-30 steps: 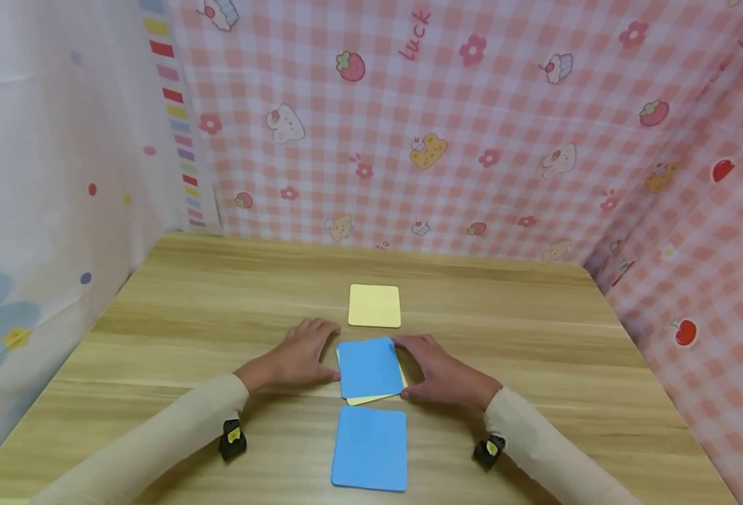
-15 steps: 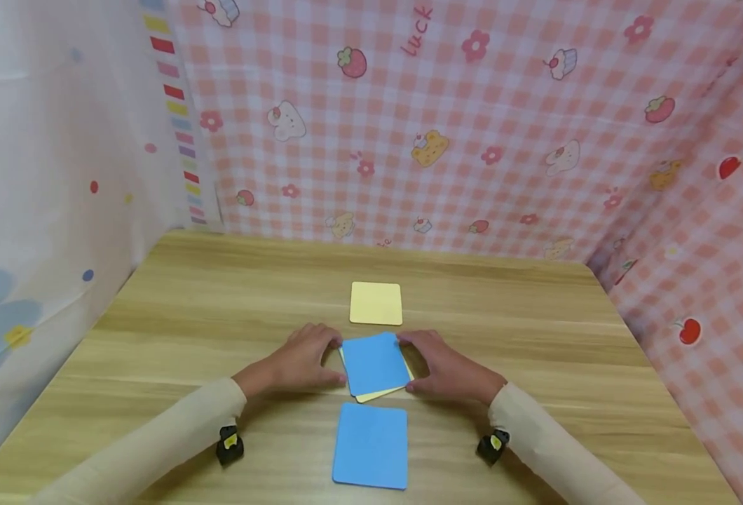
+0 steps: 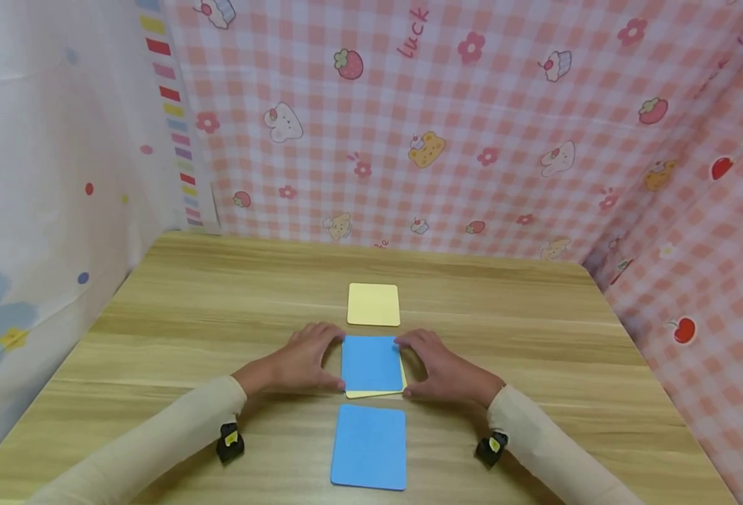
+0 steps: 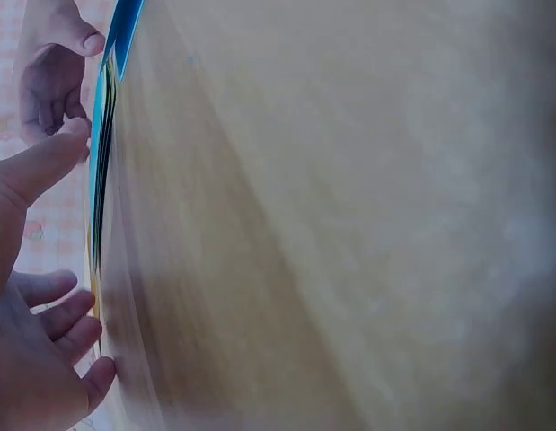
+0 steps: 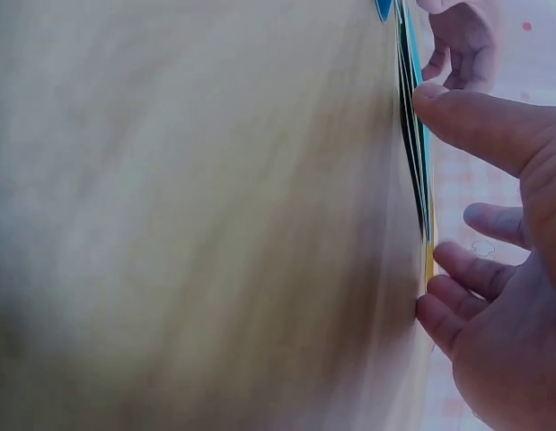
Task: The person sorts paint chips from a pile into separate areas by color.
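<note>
A small stack of square cards lies mid-table, with a blue card (image 3: 371, 363) on top and a yellow card (image 3: 374, 393) peeking out along the near and right edges. Several thin layers show edge-on in the stack (image 4: 104, 153) in the left wrist view. My left hand (image 3: 305, 356) lies along the stack's left side, thumb at the near corner and fingers at the far one. On the right side, my right hand (image 3: 442, 367) touches the far and near corners the same way. Both hands have loosely bent fingers, clear in the right hand (image 5: 507, 269) up close.
A separate yellow card (image 3: 373, 304) lies behind the stack. In front of it is another blue card or pile (image 3: 369, 447). The wooden table (image 3: 207, 294) meets a pink checked cloth (image 3: 447, 91) at the back; cloth also hangs on both sides.
Both hands have closed in against the stack's sides. The top blue card has turned from askew to nearly straight, and the yellow beneath now shows less slanted.
</note>
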`<state>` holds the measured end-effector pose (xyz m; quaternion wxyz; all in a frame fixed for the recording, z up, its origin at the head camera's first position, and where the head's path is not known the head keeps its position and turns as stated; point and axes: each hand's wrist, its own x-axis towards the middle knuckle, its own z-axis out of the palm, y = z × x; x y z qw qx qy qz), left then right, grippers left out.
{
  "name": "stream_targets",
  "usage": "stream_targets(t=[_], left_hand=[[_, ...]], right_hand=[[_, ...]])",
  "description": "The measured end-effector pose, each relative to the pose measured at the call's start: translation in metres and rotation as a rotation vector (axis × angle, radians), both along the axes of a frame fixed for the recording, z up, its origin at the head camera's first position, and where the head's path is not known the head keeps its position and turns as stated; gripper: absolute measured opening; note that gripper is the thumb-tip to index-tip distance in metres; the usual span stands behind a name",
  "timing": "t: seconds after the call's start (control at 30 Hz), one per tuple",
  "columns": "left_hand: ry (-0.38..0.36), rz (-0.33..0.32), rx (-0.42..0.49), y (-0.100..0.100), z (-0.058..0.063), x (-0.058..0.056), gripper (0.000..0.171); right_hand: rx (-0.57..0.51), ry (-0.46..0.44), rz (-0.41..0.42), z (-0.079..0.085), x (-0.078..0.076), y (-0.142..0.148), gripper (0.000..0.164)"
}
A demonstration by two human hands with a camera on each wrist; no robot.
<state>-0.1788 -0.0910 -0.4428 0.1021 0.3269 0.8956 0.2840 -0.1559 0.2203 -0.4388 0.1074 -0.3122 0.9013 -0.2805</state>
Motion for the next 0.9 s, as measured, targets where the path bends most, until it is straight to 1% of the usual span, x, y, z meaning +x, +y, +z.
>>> stream_targets(t=[0.13, 0.2, 0.3, 0.5, 0.67, 0.77, 0.9], left_hand=[[0.018, -0.027, -0.058, 0.0009, -0.0027, 0.0, 0.096], [0.03, -0.038, -0.082, 0.0016, -0.0036, 0.0005, 0.099], [0.044, -0.037, -0.1, 0.0029, -0.0046, 0.0013, 0.1], [0.054, -0.026, -0.101, 0.0048, -0.0035, 0.0029, 0.099], [0.053, -0.02, -0.087, 0.0048, -0.0032, 0.0029, 0.098], [0.044, -0.018, -0.07, 0.0048, -0.003, 0.0022, 0.098], [0.011, -0.019, -0.036, 0.0032, 0.0006, 0.0012, 0.098]], right_hand=[[0.031, -0.01, -0.023, 0.0018, -0.0008, -0.0032, 0.091], [0.033, -0.014, -0.036, 0.0026, -0.0012, -0.0052, 0.092], [0.027, -0.02, -0.047, 0.0031, -0.0005, -0.0082, 0.092], [0.037, -0.03, -0.059, 0.0012, -0.0005, -0.0105, 0.094], [0.033, -0.014, -0.052, -0.0015, -0.0015, -0.0095, 0.094], [0.013, -0.011, -0.049, -0.0011, -0.001, -0.0082, 0.095], [-0.018, -0.042, -0.064, 0.0019, 0.0004, -0.0068, 0.096]])
